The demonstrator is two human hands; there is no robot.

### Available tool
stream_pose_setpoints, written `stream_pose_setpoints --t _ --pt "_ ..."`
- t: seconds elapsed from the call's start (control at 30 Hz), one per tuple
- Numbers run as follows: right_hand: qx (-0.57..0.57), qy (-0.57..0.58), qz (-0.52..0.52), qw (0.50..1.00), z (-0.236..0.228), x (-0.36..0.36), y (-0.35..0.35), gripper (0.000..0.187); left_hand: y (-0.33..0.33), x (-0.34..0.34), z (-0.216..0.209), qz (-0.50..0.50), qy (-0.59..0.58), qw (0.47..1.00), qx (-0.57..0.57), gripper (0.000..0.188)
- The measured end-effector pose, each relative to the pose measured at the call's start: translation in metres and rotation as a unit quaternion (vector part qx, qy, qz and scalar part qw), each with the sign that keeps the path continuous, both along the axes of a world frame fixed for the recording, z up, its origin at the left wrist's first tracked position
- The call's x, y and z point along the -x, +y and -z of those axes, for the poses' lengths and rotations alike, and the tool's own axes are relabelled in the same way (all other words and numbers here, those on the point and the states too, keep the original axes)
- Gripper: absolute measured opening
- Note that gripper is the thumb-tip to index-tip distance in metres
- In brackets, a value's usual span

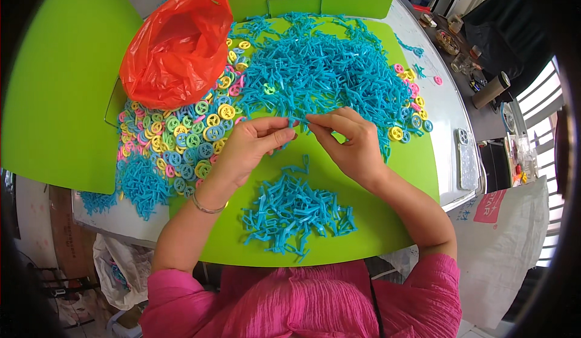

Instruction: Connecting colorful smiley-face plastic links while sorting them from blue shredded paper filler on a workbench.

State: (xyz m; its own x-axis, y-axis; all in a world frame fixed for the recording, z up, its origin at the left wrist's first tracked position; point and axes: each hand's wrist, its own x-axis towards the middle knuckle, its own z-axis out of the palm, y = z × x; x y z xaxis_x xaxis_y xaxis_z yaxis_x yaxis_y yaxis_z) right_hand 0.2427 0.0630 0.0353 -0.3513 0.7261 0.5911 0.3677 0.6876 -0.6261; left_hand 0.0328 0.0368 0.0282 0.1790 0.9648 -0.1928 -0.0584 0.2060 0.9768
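My left hand (261, 139) pinches a small blue plastic piece (293, 122) between thumb and fingertips. From the other side, my right hand (344, 133) grips the same piece or one joined to it; the fingers hide which. Both hands are over the front of a large heap of blue branching plastic pieces (327, 65). A smaller pile of blue pieces (296, 211) lies nearer to me, below my hands. One loose blue piece (304, 164) sits between that pile and my hands.
Many small coloured plastic wheels (187, 138) spread at the left, beside an open red plastic bag (181, 53). More wheels (414, 105) lie at the right of the heap. A phone (466, 159) rests on the white table at the right. Green boards (66, 84) stand left and behind.
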Motion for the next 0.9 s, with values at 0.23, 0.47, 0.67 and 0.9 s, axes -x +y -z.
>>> stream_pose_setpoints --t 0.23,0.47,0.67,0.9 --pt "0.001 0.025 0.002 1.0 -0.0024 0.0018 -0.0022 0.018 -0.0007 0.0007 -0.0007 -0.023 -0.054 0.998 0.007 0.02" --pt "-0.015 0.023 0.004 1.0 -0.0024 0.0025 -0.0015 0.018 -0.0025 0.0003 0.0005 -0.031 -0.084 0.996 0.021 0.019" --pt "-0.059 0.002 0.002 0.998 -0.0034 0.0009 -0.0004 0.019 -0.0054 -0.0052 -0.0034 -0.041 -0.099 0.994 0.018 0.02" --pt "-0.111 -0.04 -0.014 0.993 -0.0045 0.0013 -0.0033 0.016 -0.0087 -0.0065 -0.002 -0.065 0.069 0.987 -0.127 0.016"
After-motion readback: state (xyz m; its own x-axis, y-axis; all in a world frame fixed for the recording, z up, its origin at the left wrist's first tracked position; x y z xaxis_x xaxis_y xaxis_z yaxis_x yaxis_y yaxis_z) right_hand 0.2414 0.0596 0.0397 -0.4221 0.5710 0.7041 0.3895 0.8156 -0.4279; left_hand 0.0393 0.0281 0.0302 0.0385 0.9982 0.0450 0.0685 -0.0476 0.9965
